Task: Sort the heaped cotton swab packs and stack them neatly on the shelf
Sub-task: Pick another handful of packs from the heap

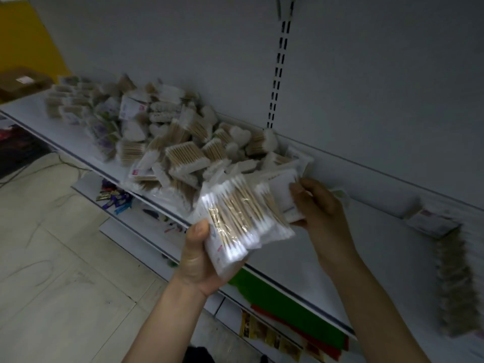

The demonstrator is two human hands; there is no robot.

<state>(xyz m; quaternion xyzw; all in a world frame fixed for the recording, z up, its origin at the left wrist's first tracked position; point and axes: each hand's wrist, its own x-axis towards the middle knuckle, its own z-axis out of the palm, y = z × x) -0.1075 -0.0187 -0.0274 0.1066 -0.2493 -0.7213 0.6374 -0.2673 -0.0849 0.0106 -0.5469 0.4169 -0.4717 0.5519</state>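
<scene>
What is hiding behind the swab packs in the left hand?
Behind the swab packs that the left hand grips, a white pack pinched by the right hand peeks out. The heap lies farther back on the shelf. The left fingers are covered.

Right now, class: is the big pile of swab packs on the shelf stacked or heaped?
Heaped: the pile of swab packs lies jumbled on the shelf, packs tilted and overlapping.

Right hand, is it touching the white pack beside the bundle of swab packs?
Touching. The head view shows the right hand pinching the white pack at its edge, thumb on top, no gap; the left hand grips the bundle.
</scene>
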